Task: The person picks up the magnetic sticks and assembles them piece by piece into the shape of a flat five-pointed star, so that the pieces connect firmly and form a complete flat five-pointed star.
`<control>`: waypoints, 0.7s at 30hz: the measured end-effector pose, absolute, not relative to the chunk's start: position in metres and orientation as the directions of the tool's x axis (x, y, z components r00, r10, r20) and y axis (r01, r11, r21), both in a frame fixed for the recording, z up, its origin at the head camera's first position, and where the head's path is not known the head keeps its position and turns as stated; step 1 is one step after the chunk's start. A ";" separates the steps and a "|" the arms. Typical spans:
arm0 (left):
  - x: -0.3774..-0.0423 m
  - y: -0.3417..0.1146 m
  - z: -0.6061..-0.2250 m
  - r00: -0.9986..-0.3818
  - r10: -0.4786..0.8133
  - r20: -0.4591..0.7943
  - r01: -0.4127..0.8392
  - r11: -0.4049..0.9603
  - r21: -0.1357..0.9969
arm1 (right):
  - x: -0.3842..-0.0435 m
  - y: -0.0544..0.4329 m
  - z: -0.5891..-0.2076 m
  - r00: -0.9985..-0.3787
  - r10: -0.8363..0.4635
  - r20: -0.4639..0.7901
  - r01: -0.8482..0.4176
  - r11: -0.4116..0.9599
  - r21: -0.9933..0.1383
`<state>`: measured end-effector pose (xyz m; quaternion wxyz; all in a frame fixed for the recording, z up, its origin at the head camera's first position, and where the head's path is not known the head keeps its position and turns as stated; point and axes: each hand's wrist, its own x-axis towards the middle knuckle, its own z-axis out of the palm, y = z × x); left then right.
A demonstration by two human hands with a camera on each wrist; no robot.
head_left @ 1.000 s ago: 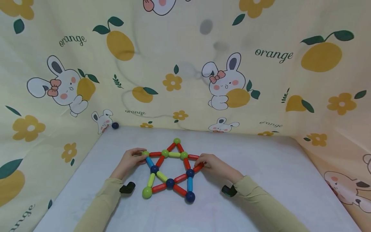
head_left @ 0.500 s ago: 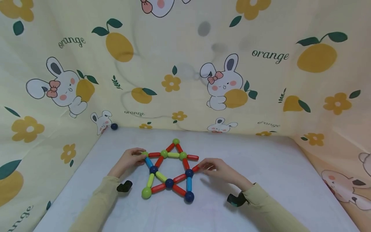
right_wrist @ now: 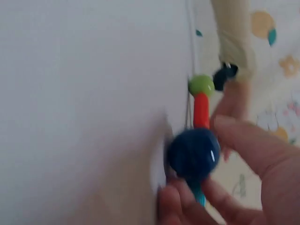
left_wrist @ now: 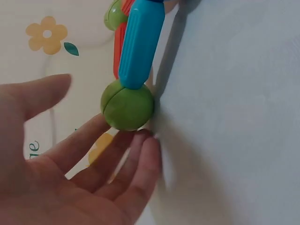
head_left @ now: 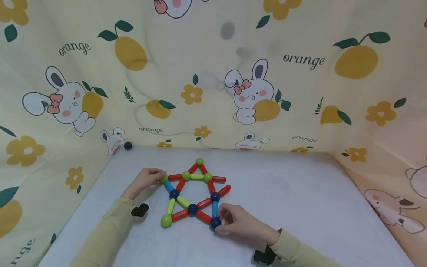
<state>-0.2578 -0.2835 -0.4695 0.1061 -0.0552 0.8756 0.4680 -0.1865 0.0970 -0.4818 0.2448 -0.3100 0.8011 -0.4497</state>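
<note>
A star-shaped frame of magnetic rods and balls lies on the white table, with red rods (head_left: 180, 214), blue rods and yellow-green rods between green and dark blue balls. At its upper left corner my left hand (head_left: 143, 181) touches a green ball (left_wrist: 127, 105) with its fingertips; the thumb stands apart from it. My right hand (head_left: 241, 222) is at the lower right corner, thumb and fingers around a dark blue ball (right_wrist: 193, 153). On the frame's right side, two red rods (head_left: 219, 179) point outward with free ends.
A loose dark blue ball (head_left: 128, 145) sits at the table's back left corner. A printed cloth (head_left: 213, 122) with rabbits and oranges hangs behind and at the sides. The white table surface (head_left: 283, 185) extends to the right of the frame.
My right hand has let go of the red rods on the right side and moved down to the lower right dark blue ball. My left hand stays at the upper left green ball.
</note>
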 end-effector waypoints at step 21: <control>-0.194 -0.248 -0.473 -0.935 0.294 -0.198 -0.042 0.461 0.886 | -0.255 0.170 -0.476 -0.936 -0.349 -0.039 -0.183 0.578 -0.795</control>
